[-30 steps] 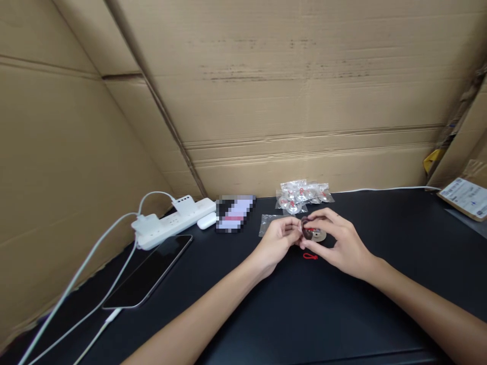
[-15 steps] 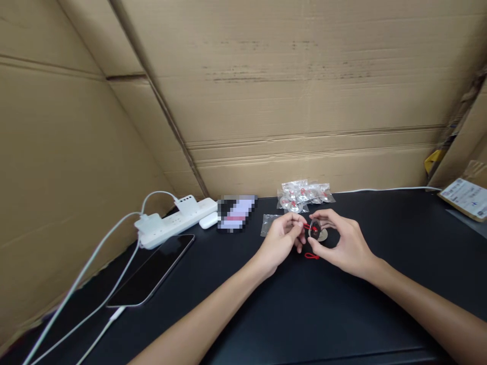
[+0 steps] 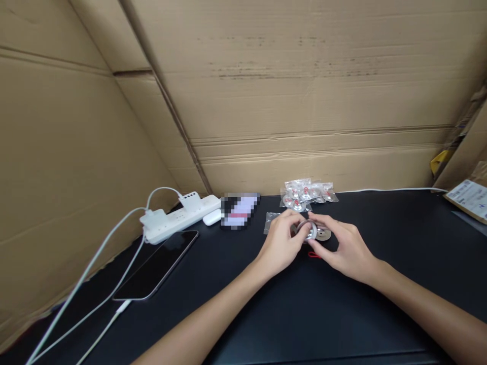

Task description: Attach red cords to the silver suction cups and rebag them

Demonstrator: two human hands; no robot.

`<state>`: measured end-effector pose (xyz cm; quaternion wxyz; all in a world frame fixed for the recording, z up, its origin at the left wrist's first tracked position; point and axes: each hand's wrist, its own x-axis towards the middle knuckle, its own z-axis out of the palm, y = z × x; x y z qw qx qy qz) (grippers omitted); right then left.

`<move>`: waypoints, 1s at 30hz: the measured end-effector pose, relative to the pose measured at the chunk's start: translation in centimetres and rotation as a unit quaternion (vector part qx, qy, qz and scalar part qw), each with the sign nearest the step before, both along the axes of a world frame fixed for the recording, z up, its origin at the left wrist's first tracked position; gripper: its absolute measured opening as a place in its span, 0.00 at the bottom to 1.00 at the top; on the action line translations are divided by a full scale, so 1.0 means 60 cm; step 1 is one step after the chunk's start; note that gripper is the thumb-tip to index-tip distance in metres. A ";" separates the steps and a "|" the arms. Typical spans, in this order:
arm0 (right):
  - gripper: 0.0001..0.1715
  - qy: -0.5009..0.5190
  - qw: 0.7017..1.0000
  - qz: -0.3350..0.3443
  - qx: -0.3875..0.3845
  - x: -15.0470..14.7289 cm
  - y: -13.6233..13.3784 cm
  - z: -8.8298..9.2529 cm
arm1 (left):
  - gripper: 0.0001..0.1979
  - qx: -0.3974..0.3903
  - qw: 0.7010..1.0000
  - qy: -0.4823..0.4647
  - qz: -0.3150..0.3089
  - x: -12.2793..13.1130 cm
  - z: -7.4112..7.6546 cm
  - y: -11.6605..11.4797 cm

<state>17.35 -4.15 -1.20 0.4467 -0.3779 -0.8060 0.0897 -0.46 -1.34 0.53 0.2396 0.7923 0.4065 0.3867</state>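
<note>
Between my hands is a small round silvery disc, tilted so its shiny side shows. My left hand presses it with the thumb, its fingers curled behind. My right hand grips the disc's right edge between thumb and fingers. Just behind, on the black table, lies another round metal piece, partly covered by my right hand. A red cord loop lies below the disc. Beyond my hands is a pile of clear bags with silvery discs and red parts. A flat clear bag lies left of them.
On the black table at the left are a white power strip with cables, a dark phone, a white case and a blurred-out item. A labelled package lies far right. Cardboard walls stand behind.
The disc has turned from nearly edge-on to showing its silvery side. My left thumb has moved from the red cord onto the disc. The whole view has shifted slightly.
</note>
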 end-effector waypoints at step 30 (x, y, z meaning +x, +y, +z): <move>0.10 -0.119 0.989 -0.067 -0.052 0.050 0.050 -0.019 | 0.06 -0.016 0.993 0.110 -0.036 -0.019 -0.013 0.023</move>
